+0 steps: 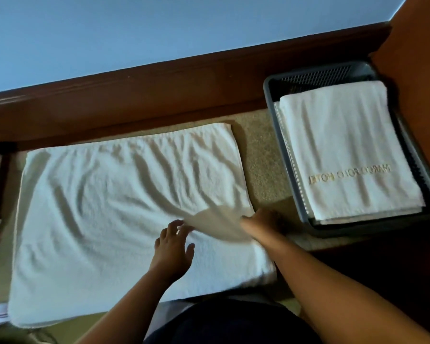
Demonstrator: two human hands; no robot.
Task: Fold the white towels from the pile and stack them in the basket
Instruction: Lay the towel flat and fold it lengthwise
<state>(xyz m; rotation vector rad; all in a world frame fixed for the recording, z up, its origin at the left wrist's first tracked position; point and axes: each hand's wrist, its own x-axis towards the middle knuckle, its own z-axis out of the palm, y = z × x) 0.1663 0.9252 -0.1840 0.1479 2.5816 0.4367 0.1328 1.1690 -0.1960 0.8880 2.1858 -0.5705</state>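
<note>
Looking down through the head view, I see a wide white terry towel (104,207) lying rumpled on the beige carpet (261,150). It lies just left of the grey plastic mesh basket (268,95), where a folded white towel with gold lettering (345,145) tops the stack. The left hand (174,247) rests on the wide towel with fingers spread and straight, holding nothing. The right hand (261,219) sits at the towel's right edge beside a blurred, lifted flap; whether its fingers pinch that flap I cannot tell. The step looks like smoothing ahead of the next fold. To my eye the left palm should lie flat as an anchor while the creases are swept out toward the far corners. Then the right edge should go over squarely, corners meeting, so the bundle fits the basket's width.
</note>
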